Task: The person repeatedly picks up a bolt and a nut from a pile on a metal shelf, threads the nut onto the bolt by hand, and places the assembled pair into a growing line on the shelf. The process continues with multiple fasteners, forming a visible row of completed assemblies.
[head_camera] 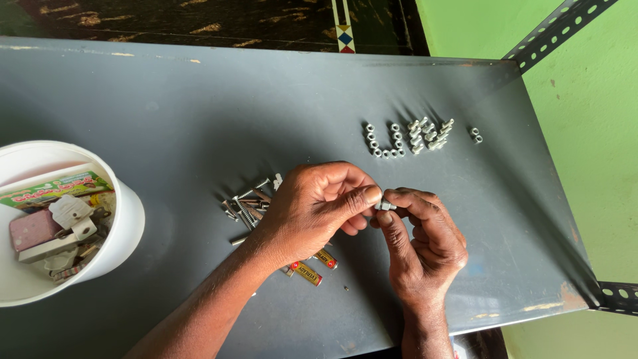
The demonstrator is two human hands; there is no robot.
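Both hands are meeting over the middle of the grey metal shelf [199,106], a little toward its near edge. The left hand [319,206] is curling its fingers in and pinching one end of a small bolt with a nut [385,206] between thumb and forefinger, while the right hand [425,239] is closing its thumb and forefinger on the other end, so the little silver piece is being held in the air between the two sets of fingertips, just above the shelf surface. Under and just behind the left hand, a loose heap of screws and bolts [247,206] is lying on the shelf, partly hidden by the hand. Two small batteries [312,267] with red and gold wrapping are lying beside the left wrist, toward the near edge. Further back, toward the far right corner, sorted rows of nuts and bolts [407,138] are sitting in neat short lines, with a separate pair of nuts [475,135] just beside them on the right. At the left edge, a white plastic tub [129,219] is holding assorted odds and ends, among them a white plug and a printed packet.
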